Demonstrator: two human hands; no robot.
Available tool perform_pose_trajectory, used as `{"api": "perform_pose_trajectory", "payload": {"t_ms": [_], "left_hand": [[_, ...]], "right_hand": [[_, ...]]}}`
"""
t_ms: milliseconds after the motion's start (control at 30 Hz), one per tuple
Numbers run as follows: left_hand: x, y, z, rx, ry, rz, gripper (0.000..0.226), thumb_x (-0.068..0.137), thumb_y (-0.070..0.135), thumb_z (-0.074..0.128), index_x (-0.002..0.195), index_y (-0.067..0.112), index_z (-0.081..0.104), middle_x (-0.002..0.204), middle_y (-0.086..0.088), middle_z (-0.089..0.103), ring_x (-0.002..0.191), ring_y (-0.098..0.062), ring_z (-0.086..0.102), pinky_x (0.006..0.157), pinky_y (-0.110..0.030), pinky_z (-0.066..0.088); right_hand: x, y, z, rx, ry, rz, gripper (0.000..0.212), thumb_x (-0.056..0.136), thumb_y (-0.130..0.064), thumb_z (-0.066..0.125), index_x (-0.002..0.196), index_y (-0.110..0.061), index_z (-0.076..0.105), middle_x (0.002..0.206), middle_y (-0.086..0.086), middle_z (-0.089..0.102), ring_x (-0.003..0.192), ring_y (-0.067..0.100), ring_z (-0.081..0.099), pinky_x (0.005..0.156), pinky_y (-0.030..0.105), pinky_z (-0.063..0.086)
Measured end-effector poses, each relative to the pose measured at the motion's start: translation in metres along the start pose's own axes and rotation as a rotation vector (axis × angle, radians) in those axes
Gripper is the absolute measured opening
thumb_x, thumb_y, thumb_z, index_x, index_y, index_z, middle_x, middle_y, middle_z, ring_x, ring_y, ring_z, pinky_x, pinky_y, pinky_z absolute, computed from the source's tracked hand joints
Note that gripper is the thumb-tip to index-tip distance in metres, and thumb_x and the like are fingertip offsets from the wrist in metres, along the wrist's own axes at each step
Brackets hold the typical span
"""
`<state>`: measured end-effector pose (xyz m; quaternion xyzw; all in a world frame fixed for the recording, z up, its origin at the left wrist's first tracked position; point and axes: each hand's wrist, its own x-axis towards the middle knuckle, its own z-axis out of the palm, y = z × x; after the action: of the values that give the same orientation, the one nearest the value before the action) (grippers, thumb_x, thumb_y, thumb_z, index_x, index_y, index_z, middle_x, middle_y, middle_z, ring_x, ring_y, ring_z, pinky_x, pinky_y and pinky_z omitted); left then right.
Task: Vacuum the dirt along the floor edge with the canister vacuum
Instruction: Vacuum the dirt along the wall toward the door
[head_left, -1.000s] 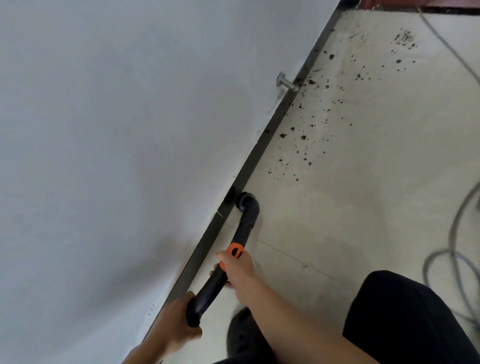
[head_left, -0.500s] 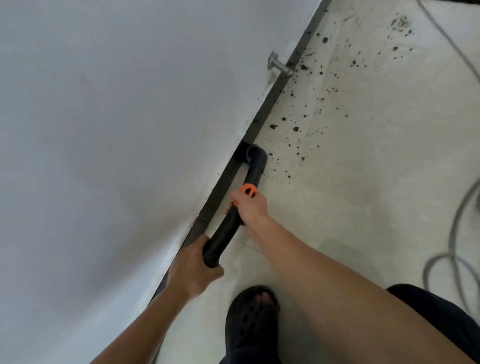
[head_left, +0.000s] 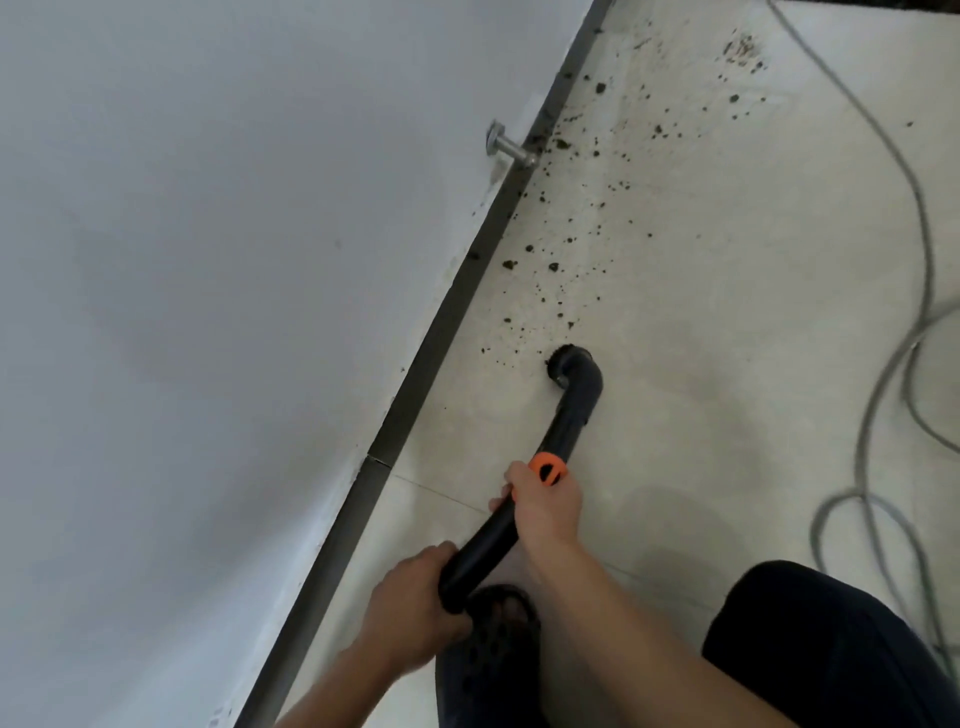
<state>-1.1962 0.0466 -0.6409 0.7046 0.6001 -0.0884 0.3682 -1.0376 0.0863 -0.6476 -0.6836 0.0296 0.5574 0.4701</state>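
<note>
No text, label, brand, number or sign can be read here. The orange ring (head_left: 545, 469) on the wand (head_left: 574, 415) bears a dark oval mark, too blurred to tell whether it is a letter or a symbol.
</note>
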Motion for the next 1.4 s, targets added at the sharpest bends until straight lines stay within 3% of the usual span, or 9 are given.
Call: {"api": "perform_pose_trajectory", "payload": {"t_ms": [133,300,533,667,900,1000,1167,1300,1400], "left_hand": [[-0.006,-0.021,-0.005,-0.121,0.072,-0.068,0.034,0.049,0.034,0.065,0.074,0.02,0.047,0.064,0.002,0.054,0.053,-0.01,0.045,0.051,-0.027,0.037],[-0.017,-0.041,-0.017,-0.138,0.112,-0.169,0.032,0.049,0.031,0.067,0.074,0.022,0.05,0.065,-0.004,0.059,0.054,-0.018,0.054,0.053,-0.035,0.046],[0.024,-0.007,-0.028,-0.173,0.077,-0.094,0.036,0.054,0.034,0.072,0.083,0.029,0.052,0.071,0.001,0.061,0.063,-0.018,0.062,0.066,-0.04,0.058],[0.011,-0.003,-0.014,-0.149,0.061,-0.086,0.034,0.051,0.035,0.069,0.079,0.026,0.051,0.067,0.003,0.059,0.06,-0.017,0.059,0.059,-0.036,0.053],[0.02,0.028,-0.006,-0.005,-0.075,0.08,0.036,0.058,0.038,0.068,0.083,0.022,0.048,0.072,0.007,0.055,0.063,-0.012,0.053,0.058,-0.032,0.045],[0.042,0.043,-0.011,-0.081,-0.03,0.088,0.036,0.059,0.035,0.074,0.078,0.022,0.046,0.067,0.009,0.052,0.059,-0.009,0.049,0.055,-0.03,0.043],[0.036,0.032,-0.017,-0.16,0.107,-0.047,0.03,0.058,0.024,0.072,0.079,0.018,0.051,0.063,0.005,0.055,0.052,-0.011,0.05,0.047,-0.024,0.039],[0.006,0.01,-0.01,-0.151,0.086,-0.126,0.032,0.053,0.033,0.068,0.075,0.023,0.047,0.063,0.0,0.057,0.052,-0.012,0.051,0.049,-0.026,0.041],[0.011,0.019,-0.017,-0.083,0.026,-0.079,0.038,0.052,0.043,0.062,0.08,0.022,0.048,0.067,0.002,0.057,0.056,-0.011,0.051,0.05,-0.026,0.039]], "right_hand": [[0.001,0.001,0.03,-0.087,-0.126,0.044,0.023,0.082,-0.003,0.066,0.103,0.0,0.056,0.068,0.013,0.059,0.047,0.021,0.058,0.049,0.03,0.055],[-0.002,0.015,0.066,-0.177,-0.279,0.057,0.027,0.076,-0.012,0.068,0.099,-0.009,0.054,0.082,0.014,0.062,0.059,0.024,0.063,0.064,0.04,0.062],[0.025,-0.032,0.065,-0.116,-0.137,-0.013,0.034,0.082,-0.007,0.069,0.113,0.002,0.058,0.067,0.011,0.058,0.043,0.017,0.055,0.051,0.031,0.057],[0.018,-0.021,0.044,-0.126,-0.135,0.007,0.037,0.082,-0.005,0.07,0.115,0.001,0.056,0.068,0.011,0.058,0.043,0.016,0.056,0.052,0.031,0.057],[0.019,-0.021,-0.011,-0.016,0.032,-0.057,0.015,0.085,-0.005,0.067,0.095,-0.004,0.057,0.064,0.01,0.058,0.041,0.015,0.057,0.058,0.039,0.06],[0.036,-0.051,-0.003,-0.029,-0.01,-0.072,0.014,0.084,-0.005,0.067,0.092,-0.006,0.056,0.064,0.011,0.057,0.043,0.018,0.056,0.052,0.032,0.056],[0.04,-0.057,0.034,-0.171,-0.15,-0.026,0.028,0.083,-0.009,0.069,0.108,-0.003,0.056,0.073,0.013,0.059,0.049,0.023,0.058,0.046,0.028,0.053],[0.025,-0.024,0.044,-0.221,-0.257,0.032,0.028,0.084,-0.009,0.068,0.108,-0.004,0.053,0.071,0.011,0.059,0.046,0.019,0.059,0.064,0.046,0.062],[0.029,-0.026,0.032,-0.166,-0.178,0.0,0.025,0.084,-0.008,0.069,0.103,-0.002,0.055,0.069,0.01,0.058,0.043,0.016,0.057,0.059,0.044,0.062]]}}
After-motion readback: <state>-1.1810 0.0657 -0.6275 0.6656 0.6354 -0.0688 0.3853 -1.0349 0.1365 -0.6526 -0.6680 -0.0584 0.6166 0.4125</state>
